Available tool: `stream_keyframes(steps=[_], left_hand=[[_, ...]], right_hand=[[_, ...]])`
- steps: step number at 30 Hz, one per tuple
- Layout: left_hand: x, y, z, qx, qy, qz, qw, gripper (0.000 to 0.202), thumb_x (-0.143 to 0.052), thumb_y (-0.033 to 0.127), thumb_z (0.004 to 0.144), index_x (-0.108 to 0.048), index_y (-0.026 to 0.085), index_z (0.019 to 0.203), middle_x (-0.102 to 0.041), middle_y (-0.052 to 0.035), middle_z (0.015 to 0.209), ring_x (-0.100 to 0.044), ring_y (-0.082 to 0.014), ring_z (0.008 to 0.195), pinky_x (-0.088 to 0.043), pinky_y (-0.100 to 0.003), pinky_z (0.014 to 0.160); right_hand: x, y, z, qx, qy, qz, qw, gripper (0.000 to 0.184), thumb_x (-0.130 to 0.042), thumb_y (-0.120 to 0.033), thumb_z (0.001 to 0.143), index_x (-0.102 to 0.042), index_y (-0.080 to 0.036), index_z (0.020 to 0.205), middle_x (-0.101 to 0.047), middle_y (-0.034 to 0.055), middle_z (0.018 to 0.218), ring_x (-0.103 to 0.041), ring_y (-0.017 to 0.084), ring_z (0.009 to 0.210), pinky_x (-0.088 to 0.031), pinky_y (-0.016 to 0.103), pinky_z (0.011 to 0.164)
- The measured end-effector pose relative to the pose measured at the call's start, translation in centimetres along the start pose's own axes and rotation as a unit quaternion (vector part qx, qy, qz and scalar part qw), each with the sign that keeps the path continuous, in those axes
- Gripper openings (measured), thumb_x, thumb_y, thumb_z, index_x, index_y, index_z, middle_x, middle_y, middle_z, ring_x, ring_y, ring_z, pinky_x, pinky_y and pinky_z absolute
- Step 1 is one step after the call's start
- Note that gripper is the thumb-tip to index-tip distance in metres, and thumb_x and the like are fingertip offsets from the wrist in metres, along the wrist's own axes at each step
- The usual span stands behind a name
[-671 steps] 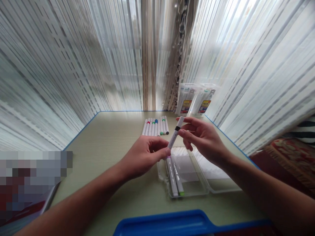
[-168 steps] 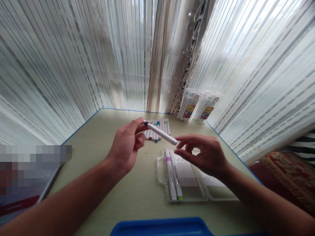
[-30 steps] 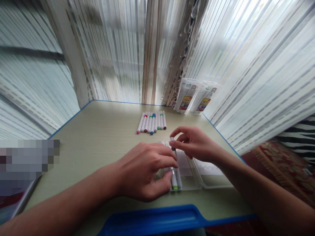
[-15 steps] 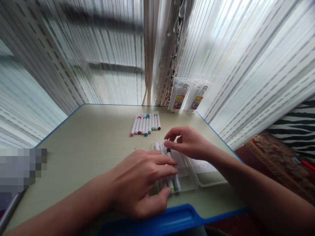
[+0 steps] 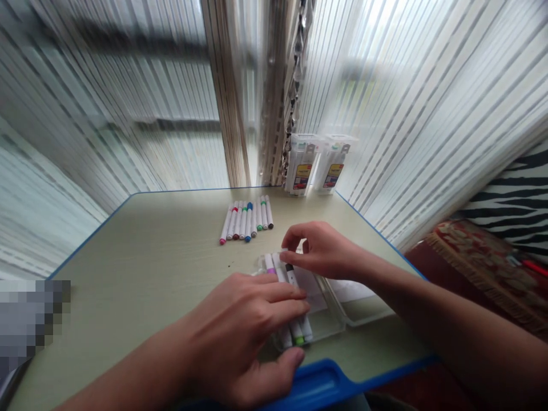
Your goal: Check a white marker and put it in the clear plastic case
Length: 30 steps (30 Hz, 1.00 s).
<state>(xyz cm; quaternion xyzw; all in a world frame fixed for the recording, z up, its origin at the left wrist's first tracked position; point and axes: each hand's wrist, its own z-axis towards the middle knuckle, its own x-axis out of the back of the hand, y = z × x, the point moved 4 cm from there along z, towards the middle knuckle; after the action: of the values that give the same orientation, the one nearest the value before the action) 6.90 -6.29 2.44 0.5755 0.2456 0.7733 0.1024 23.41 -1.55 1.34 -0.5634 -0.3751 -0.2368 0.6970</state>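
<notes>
A clear plastic case lies unfolded on the table in front of me, with several white markers side by side along its left part. My left hand is spread over these markers, fingers stretched across them and thumb apart. My right hand pinches the far end of a black-banded marker between thumb and index finger. Left of it lie a purple-banded marker and a marker with a lime-green end. My left fingers hide the middle of these markers.
Farther back, a row of white markers with coloured ends lies on the pale table. Two clear cases stand upright at the back right, by the string curtain. A blue tray edge borders the near side.
The view has shifted a little. The black-banded marker now lies lower among the others in the case, and my left thumb has moved off the markers' near ends.
</notes>
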Motion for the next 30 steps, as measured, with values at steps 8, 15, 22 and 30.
stream_keyframes(steps=[8, 15, 22, 30], left_hand=[[-0.33, -0.11, -0.16, 0.011, 0.031, -0.008, 0.999, 0.038, -0.058, 0.031, 0.082, -0.069, 0.019, 0.117, -0.073, -0.0126, 0.111, -0.068, -0.0293, 0.100, -0.053, -0.040, 0.088], [-0.20, -0.09, -0.12, 0.012, 0.034, -0.004, 0.999, 0.032, -0.058, 0.031, 0.083, -0.070, 0.019, 0.110, -0.074, -0.0117, 0.108, -0.067, -0.0291, 0.101, -0.052, -0.040, 0.090], [-0.24, -0.17, -0.20, 0.017, 0.043, 0.009, 0.999, 0.036, -0.058, 0.029, 0.083, -0.068, 0.019, 0.116, -0.072, -0.0119, 0.116, -0.067, -0.0284, 0.102, -0.052, -0.039, 0.090], [-0.31, -0.29, -0.16, 0.016, 0.024, 0.036, 0.999, 0.036, -0.056, 0.030, 0.086, -0.067, 0.019, 0.119, -0.071, -0.0112, 0.115, -0.068, -0.0265, 0.100, -0.053, -0.037, 0.088]], right_hand=[[-0.29, 0.23, 0.01, -0.026, -0.011, 0.059, 0.998, 0.013, -0.076, -0.026, 0.074, -0.070, -0.015, 0.079, -0.073, 0.0037, 0.073, -0.063, 0.013, 0.062, -0.045, 0.023, 0.055], [-0.44, 0.37, -0.03, -0.033, -0.020, 0.078, 0.996, 0.015, -0.077, -0.027, 0.074, -0.072, -0.014, 0.080, -0.071, 0.0023, 0.069, -0.060, 0.012, 0.059, -0.043, 0.022, 0.053], [-0.27, 0.30, -0.13, -0.013, -0.031, 0.071, 0.997, 0.015, -0.077, -0.029, 0.076, -0.075, -0.015, 0.081, -0.072, 0.0027, 0.071, -0.059, 0.011, 0.059, -0.042, 0.023, 0.054], [-0.38, 0.50, -0.02, 0.002, -0.040, 0.051, 0.998, 0.015, -0.077, -0.029, 0.077, -0.077, -0.015, 0.083, -0.074, 0.0022, 0.075, -0.060, 0.010, 0.061, -0.043, 0.022, 0.057]])
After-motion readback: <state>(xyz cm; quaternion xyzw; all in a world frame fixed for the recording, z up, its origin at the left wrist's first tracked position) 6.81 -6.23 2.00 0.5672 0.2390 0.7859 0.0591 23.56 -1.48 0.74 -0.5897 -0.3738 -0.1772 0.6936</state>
